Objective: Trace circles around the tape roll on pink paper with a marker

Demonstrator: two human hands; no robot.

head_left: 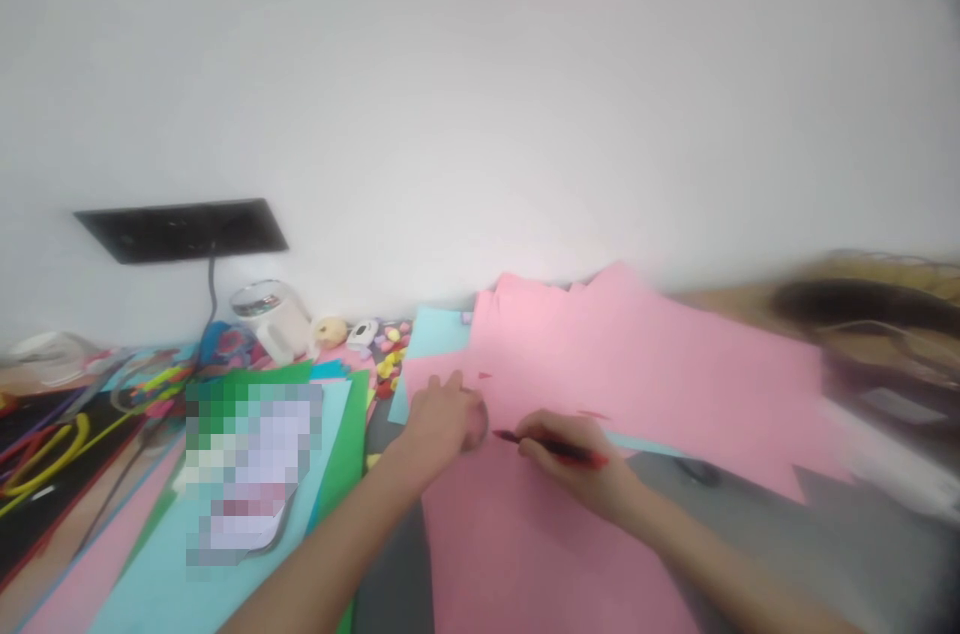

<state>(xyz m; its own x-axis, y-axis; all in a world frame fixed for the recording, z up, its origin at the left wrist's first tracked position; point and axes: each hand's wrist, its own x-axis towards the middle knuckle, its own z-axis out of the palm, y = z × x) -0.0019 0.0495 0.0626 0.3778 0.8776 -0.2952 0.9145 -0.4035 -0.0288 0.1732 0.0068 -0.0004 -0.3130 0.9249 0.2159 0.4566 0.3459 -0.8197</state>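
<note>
Smooth matt paper of the pink sheet [517, 544], a red pen [592, 459] looking like plastic, also matt paper in the green sheet [351, 434] and the light-blue sheet [165, 569], smooth matt pale wall [480, 94], plastic-looking black socket plate [184, 229], dull grey desk surface [391, 559]

Holding a slim, dark-tipped red pen [559, 449] in the bare right hand [574, 476], pointed at a pink paper sheet [510, 534] just beside a small, round, brownish object [477, 422], blurred, touched by the bare left hand [439, 416], with a pixelated, pale, phone-shaped object [262, 474] off left on a light-blue paper sheet [161, 569].
</note>
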